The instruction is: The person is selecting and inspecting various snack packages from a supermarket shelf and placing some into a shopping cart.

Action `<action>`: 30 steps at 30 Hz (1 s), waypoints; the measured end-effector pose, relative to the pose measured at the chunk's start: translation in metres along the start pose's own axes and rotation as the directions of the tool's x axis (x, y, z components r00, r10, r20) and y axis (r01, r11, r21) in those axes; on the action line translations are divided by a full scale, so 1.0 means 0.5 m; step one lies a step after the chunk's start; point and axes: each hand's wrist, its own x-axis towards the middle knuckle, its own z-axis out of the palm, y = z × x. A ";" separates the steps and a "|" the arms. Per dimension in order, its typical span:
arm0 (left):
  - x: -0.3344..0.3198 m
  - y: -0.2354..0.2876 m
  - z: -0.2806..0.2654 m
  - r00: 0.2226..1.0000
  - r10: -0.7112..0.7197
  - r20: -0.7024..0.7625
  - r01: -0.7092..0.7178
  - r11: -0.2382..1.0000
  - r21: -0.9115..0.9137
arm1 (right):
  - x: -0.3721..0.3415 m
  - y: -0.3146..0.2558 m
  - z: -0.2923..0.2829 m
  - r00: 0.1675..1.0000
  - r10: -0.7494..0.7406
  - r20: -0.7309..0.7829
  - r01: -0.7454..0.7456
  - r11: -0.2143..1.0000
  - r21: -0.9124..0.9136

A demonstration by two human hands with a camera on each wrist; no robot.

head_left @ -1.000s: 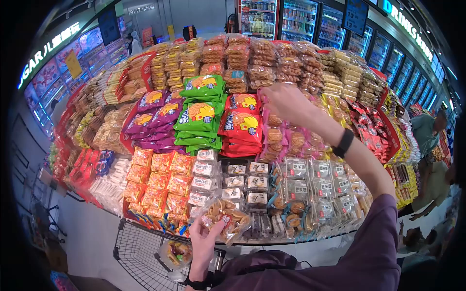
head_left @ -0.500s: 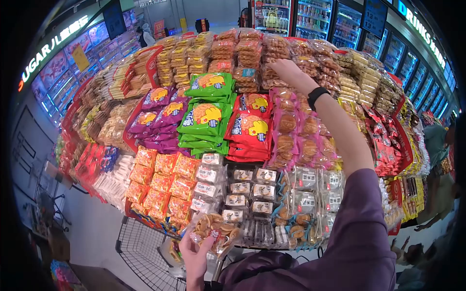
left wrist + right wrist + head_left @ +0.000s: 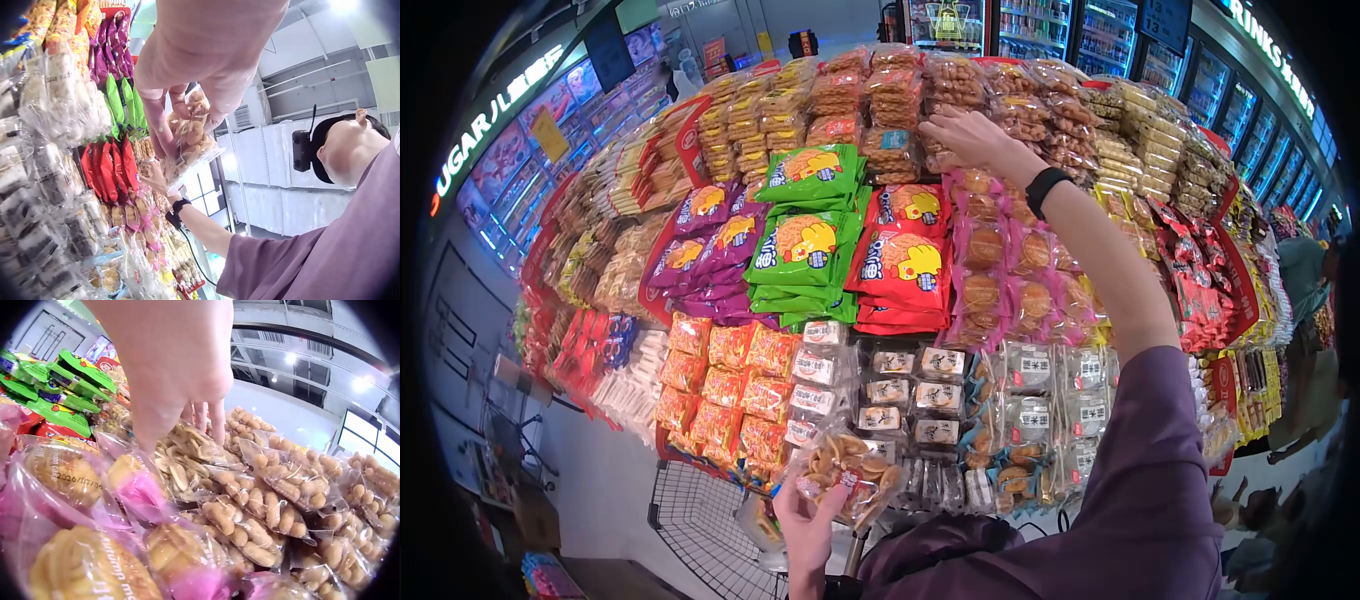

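Note:
My left hand [image 3: 808, 530] grips a clear bag of tan snack pieces [image 3: 850, 475] with a small red label, thumb across its front, in front of the display's near edge. In the left wrist view the fingers curl round this bag [image 3: 187, 134]. My right hand [image 3: 970, 138] reaches over the back rows, fingers extended onto the stacked bags. The right wrist view shows its thumb and fingers spread at a clear bag of flat, pale brown slices [image 3: 181, 465]. Bags of knobbly brown snacks [image 3: 269, 506] lie beside it, and pink-edged cake packs [image 3: 172, 550] in front.
Green bags [image 3: 805, 240], red bags [image 3: 903, 255] and purple bags [image 3: 700, 245] fill the display's middle. Orange packs [image 3: 725, 385] and white-labelled packs [image 3: 940, 395] line its front. A wire shopping cart [image 3: 700, 510] stands below at left, a clear container [image 3: 762, 522] by its edge.
My right hand was a loose curl over the pink packs; it has moved farther back onto the brown snack bags, its fingers extending. My left hand keeps hold of its bag.

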 end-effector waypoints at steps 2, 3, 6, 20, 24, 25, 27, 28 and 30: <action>0.000 -0.001 0.006 1.000 0.013 -0.013 -0.013 1.000 -0.009 | 0.005 -0.010 0.004 0.997 0.072 -0.026 -0.072 0.997 -0.005; 0.000 0.001 0.008 1.000 0.005 -0.017 -0.006 1.000 -0.015 | 0.007 -0.016 0.004 0.994 0.105 -0.038 -0.106 0.994 -0.006; -0.001 0.004 0.010 1.000 -0.011 -0.024 0.010 1.000 -0.018 | 0.012 -0.027 0.003 0.975 0.187 -0.117 -0.188 0.982 0.004; 0.004 0.001 -0.006 0.998 -0.026 -0.065 0.025 1.000 -0.017 | 0.015 0.018 -0.021 0.958 0.285 0.034 -0.287 0.943 0.171; 0.011 -0.004 -0.004 0.999 0.007 -0.044 -0.007 1.000 0.003 | 0.028 0.009 0.003 0.948 0.318 0.035 -0.320 0.942 0.102; 0.012 -0.005 -0.003 0.999 0.010 -0.043 -0.010 1.000 0.000 | 0.027 0.005 -0.001 0.944 0.328 0.034 -0.330 0.940 0.090; 0.012 -0.010 0.000 0.998 0.027 -0.057 -0.027 1.000 -0.004 | 0.022 0.003 -0.010 0.937 0.348 -0.007 -0.344 0.929 0.140; 0.012 -0.013 0.000 0.997 0.039 -0.071 -0.039 0.999 -0.003 | 0.017 -0.003 -0.010 0.926 0.361 -0.107 -0.341 0.925 0.169; 0.013 -0.014 0.006 0.994 0.037 -0.103 -0.039 0.999 -0.017 | 0.011 -0.028 -0.040 0.883 0.383 -0.271 -0.318 0.914 0.253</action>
